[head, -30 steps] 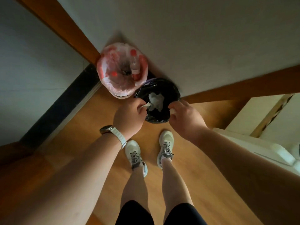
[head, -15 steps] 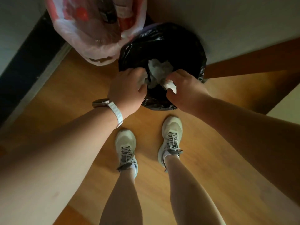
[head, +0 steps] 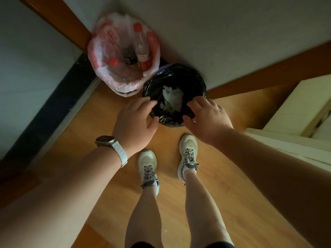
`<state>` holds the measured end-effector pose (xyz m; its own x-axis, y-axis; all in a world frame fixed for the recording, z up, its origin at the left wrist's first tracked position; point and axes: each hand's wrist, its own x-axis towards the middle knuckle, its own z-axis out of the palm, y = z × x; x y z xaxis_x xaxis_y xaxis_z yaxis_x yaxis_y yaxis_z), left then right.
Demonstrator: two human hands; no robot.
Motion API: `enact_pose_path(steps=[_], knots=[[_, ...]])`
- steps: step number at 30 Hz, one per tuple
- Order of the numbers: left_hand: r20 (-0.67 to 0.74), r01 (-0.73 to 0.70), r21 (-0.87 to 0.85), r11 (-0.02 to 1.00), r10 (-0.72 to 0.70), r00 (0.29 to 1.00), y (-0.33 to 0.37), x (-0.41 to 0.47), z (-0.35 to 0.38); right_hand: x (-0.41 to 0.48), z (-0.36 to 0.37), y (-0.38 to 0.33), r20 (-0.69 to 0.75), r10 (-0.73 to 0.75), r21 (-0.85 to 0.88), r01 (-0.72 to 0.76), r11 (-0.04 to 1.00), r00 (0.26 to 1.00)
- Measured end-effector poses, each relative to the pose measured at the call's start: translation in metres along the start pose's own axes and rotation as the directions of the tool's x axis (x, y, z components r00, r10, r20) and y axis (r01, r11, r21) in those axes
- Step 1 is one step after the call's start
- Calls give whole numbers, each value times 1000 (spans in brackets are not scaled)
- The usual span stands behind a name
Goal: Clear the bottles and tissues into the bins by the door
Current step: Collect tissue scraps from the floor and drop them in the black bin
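Note:
A bin lined with a black bag [head: 179, 72] stands on the wooden floor against the wall, with crumpled white tissues [head: 172, 99] inside. Beside it on the left is a bin with a pink and white bag [head: 105, 51] holding several red-capped plastic bottles [head: 141, 49]. My left hand [head: 134, 122] hovers at the black bin's near left rim, fingers spread and holding nothing. At the near right rim, my right hand [head: 206, 117] also has relaxed fingers and holds nothing.
My two feet in pale sneakers [head: 147, 165] stand just in front of the bins. A wooden door frame [head: 71, 29] runs at the back left, a dark skirting strip [head: 44, 113] on the left, and white furniture [head: 295, 140] on the right.
Both hands held tissues over the black bin half a second ago. The tissues now lie in the bin and both hands have opened and pulled back toward the near rim.

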<state>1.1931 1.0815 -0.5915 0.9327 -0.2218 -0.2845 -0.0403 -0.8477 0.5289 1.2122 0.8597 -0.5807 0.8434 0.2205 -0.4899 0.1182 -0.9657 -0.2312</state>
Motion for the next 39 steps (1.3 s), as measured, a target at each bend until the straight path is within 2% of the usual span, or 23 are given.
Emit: enact_pose_path(steps=[7, 14, 19, 24, 29, 34, 36, 39], knots=[[-52, -161, 42, 986, 163, 985, 74, -51, -108, -93, -110, -47, -82, 46, -25, -48, 999, 996], [-108, -263, 49, 964, 267, 958, 151, -107, -191, -198, -205, -77, -160, 99, -56, -110, 992, 982], [-50, -374, 97, 922, 380, 924, 205, -130, -229, -272, -243, -79, -247, 188, -32, -202, 979, 951], [23, -512, 192, 837, 517, 855, 264, -140, -244, -344, -266, -60, -308, 316, 26, -324, 946, 898], [77, -641, 281, 714, 649, 757, 334, -153, -240, -422, -275, -25, -349, 414, 87, -411, 907, 841], [135, -736, 316, 599, 739, 660, 420, -181, -211, -506, -272, 28, -399, 527, 161, -508, 846, 751], [148, -746, 318, 585, 747, 649, 436, -184, -204, -520, -272, 39, -408, 529, 170, -507, 845, 744], [194, -804, 334, 493, 798, 570, 496, -213, -170, -584, -258, 77, -435, 587, 219, -552, 805, 683]])
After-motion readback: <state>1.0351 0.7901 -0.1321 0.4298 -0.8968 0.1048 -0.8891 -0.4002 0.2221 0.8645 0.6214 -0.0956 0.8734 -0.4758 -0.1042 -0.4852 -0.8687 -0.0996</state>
